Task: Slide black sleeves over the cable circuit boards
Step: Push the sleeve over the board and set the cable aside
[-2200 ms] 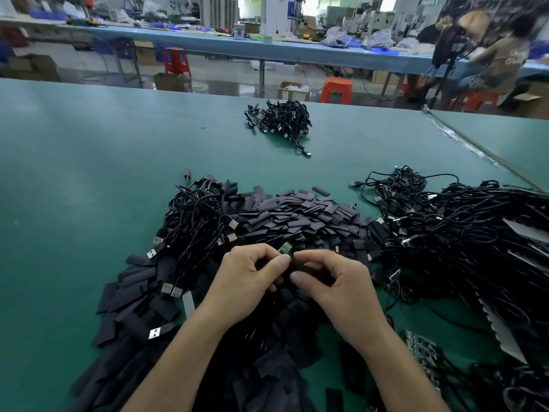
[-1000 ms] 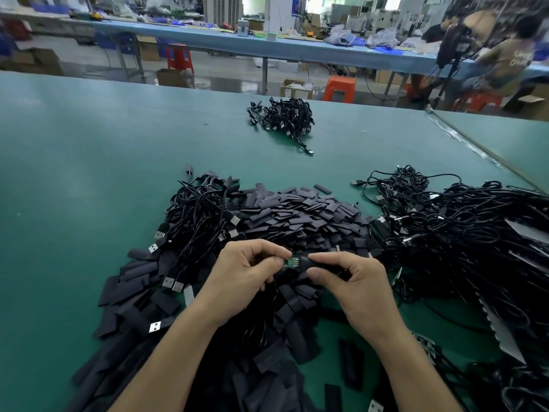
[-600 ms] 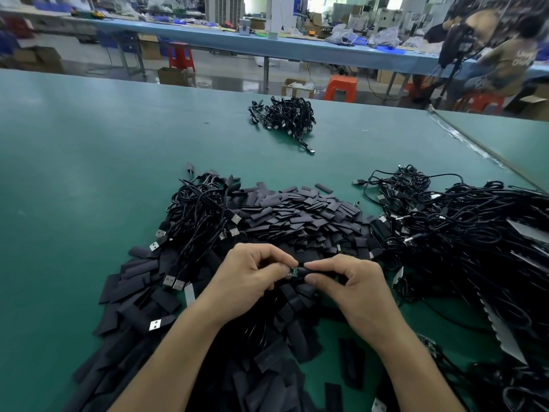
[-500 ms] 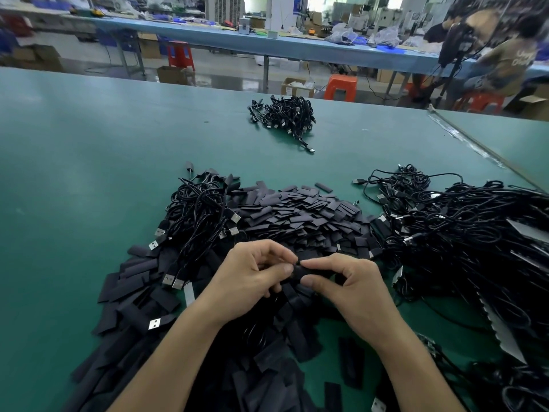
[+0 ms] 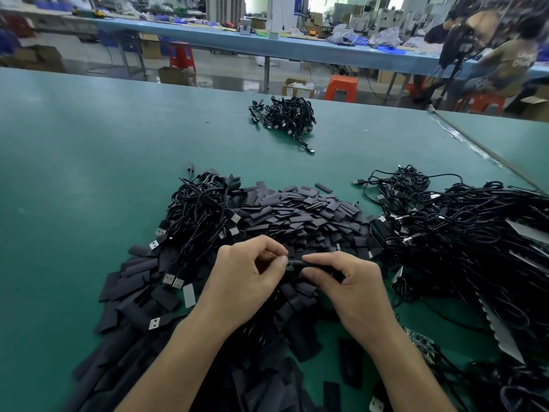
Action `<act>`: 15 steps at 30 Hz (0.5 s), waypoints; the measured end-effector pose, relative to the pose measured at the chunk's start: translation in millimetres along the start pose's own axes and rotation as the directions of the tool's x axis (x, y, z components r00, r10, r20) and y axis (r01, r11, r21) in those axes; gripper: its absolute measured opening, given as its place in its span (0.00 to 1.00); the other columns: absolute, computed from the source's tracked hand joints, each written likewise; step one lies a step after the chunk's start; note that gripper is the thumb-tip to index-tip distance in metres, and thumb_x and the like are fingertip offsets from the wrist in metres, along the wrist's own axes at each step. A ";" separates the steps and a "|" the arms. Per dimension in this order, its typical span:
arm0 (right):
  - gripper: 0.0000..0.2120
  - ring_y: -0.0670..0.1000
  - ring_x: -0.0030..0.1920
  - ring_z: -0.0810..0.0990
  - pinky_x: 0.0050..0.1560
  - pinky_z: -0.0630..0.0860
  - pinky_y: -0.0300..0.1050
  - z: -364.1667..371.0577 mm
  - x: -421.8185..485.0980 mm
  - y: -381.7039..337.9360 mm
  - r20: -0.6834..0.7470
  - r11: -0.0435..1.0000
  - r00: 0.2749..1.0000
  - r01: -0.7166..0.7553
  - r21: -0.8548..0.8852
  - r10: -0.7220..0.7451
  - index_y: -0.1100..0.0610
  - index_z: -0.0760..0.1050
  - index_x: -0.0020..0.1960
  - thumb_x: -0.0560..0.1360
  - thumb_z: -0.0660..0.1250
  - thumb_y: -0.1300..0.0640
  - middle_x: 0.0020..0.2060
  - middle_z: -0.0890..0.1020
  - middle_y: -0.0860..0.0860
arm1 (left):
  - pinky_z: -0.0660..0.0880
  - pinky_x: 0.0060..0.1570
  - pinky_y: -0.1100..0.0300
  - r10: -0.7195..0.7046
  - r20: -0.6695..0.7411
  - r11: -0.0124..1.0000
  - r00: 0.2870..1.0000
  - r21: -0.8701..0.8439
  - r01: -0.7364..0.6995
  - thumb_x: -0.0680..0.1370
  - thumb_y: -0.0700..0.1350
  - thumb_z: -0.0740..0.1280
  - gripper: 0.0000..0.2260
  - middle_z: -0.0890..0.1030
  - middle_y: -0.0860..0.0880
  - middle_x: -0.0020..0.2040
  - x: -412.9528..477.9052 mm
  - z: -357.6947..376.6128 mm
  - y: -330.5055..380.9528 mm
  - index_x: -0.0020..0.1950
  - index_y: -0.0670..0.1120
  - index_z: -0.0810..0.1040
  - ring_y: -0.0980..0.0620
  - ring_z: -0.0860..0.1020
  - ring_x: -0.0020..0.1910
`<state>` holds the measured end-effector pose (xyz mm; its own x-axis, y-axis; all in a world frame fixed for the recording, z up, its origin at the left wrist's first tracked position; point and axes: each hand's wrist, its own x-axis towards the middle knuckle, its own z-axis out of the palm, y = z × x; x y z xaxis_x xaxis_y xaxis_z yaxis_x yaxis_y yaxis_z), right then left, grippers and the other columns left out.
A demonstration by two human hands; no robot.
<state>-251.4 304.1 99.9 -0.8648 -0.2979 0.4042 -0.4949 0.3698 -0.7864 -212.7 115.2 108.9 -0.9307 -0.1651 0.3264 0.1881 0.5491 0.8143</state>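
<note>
Your left hand [image 5: 246, 273] pinches the likely fragile circuit board [image 5: 289, 266] by its end while your right hand [image 5: 353, 282] grips the light, soft-looking black sleeve [image 5: 312, 264] near its mouth.

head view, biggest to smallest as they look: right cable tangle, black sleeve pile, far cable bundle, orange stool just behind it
1-2. black sleeve pile and right cable tangle: both run off frame, too alike to rank.
3. far cable bundle.
4. orange stool, small here partly because it stands farthest away.
</note>
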 end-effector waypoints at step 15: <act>0.16 0.42 0.46 0.84 0.49 0.79 0.39 -0.2 0.7 -2.5 -0.025 0.998 0.999 0.036 -0.049 -0.037 0.50 0.84 0.54 0.67 0.80 0.58 0.43 0.85 0.41 | 0.77 0.40 0.65 -0.118 0.259 0.916 0.959 -0.344 0.206 0.77 0.33 0.70 0.13 0.87 0.49 0.41 4.3 -1.5 -8.1 0.52 0.52 0.81 0.51 0.86 0.41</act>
<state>-250.7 303.2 102.2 -0.8477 -0.2892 0.4447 -0.5291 0.4019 -0.7473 -217.7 108.9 104.4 -0.9956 -0.0113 0.0925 0.0888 0.1867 0.9784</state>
